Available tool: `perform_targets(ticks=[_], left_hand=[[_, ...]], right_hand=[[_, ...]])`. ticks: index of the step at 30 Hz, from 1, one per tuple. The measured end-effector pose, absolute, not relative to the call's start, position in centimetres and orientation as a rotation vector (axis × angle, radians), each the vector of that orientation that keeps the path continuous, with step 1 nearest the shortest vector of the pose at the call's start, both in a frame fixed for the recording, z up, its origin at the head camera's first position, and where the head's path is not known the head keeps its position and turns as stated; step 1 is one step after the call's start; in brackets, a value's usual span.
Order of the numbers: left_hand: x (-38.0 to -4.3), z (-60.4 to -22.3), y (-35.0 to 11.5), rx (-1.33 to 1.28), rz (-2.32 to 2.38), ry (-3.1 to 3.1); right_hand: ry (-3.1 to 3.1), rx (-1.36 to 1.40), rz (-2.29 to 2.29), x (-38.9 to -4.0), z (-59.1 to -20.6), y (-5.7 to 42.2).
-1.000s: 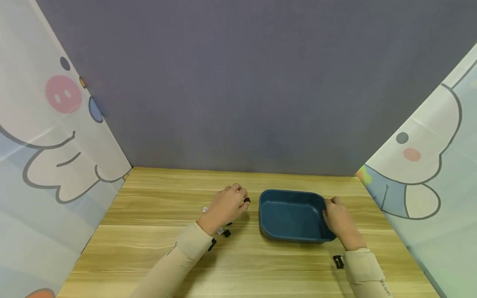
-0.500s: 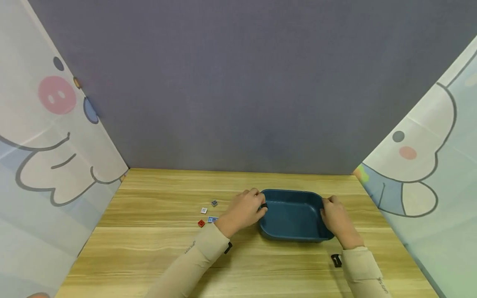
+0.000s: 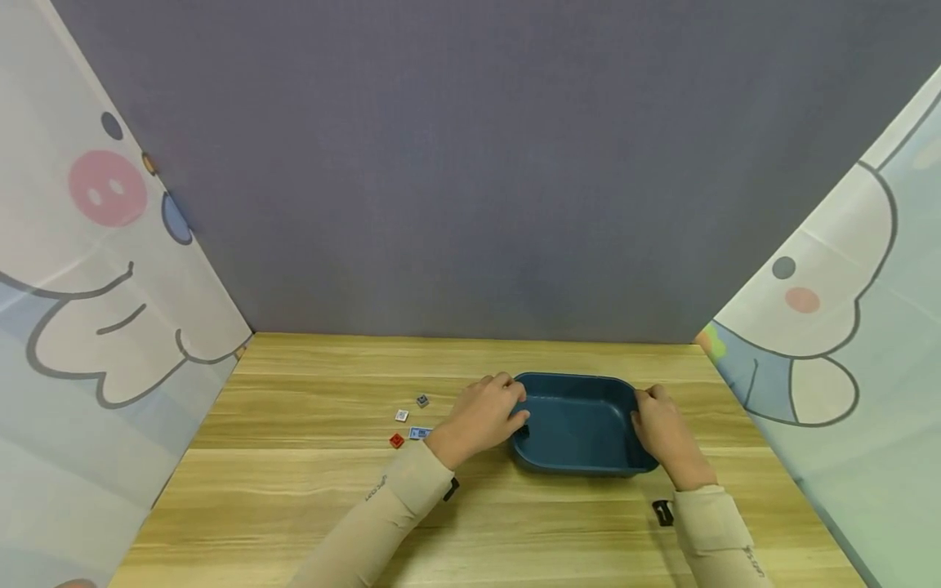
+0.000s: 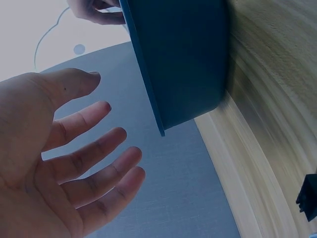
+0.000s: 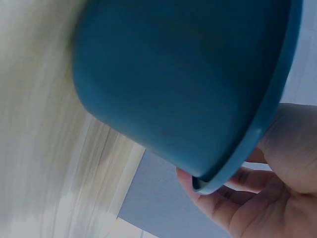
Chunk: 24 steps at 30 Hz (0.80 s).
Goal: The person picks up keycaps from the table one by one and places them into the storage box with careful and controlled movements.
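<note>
My left hand (image 3: 481, 415) is over the left rim of a dark blue plastic bin (image 3: 581, 469). In the left wrist view its fingers (image 4: 119, 168) are spread and relaxed, holding nothing. A small black piece (image 3: 524, 431) shows just inside the bin's left wall, below the fingertips. At the opposite end my right hand (image 3: 667, 433) grips the bin's rim. The right wrist view has those fingers (image 5: 218, 206) curled under the rim (image 5: 262, 116) at one corner, where the bin's outer wall hides part of them.
Left of the bin lie a grey piece (image 3: 422, 400), a white piece (image 3: 402, 416), a red piece (image 3: 397, 441) and a blue piece (image 3: 420, 434). A black part (image 3: 452, 489) shows beside the left sleeve; another (image 3: 662, 513) lies by the right sleeve. A grey panel (image 3: 470, 163) stands behind the table.
My left hand has moved right from the small pieces to the bin and let go of the black piece, which now shows inside the wall. My right hand has kept its grip.
</note>
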State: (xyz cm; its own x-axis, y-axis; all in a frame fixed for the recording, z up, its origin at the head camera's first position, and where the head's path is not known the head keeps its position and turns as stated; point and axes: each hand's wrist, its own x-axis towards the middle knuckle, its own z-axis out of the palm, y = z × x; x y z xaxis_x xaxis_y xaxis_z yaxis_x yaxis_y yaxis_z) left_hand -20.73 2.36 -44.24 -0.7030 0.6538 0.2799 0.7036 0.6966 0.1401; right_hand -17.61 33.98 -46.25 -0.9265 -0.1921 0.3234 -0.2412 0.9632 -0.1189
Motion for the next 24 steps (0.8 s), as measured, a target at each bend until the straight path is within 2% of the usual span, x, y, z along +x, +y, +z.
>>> perform_targets(ticks=[24], left_hand=[[-20.8, -43.8, -0.9, -1.003, -0.365, -2.738]], right_hand=[[-2.776, 0.345, 0.204, -17.4, -45.9, 34.1]])
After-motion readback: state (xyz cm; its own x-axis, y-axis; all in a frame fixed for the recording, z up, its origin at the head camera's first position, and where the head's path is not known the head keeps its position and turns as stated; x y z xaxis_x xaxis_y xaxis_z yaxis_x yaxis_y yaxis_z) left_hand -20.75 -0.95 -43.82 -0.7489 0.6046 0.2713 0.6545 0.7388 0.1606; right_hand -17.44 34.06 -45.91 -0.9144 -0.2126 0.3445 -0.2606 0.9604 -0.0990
